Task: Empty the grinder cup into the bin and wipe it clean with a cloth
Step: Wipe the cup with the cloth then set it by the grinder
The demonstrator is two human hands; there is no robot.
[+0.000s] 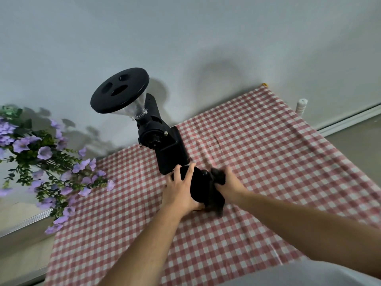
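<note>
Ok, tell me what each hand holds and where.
Left hand wraps the black grinder cup around its side; right hand grips a bunched dark cloth against it.

Dark cloth blurred

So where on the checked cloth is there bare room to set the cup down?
Bare tablecloth right of the grinder, out to its far edge, and the near stretch between the forearms. Crowded: by the flowers at left, and the middle, where both hands hold the cup.
</note>
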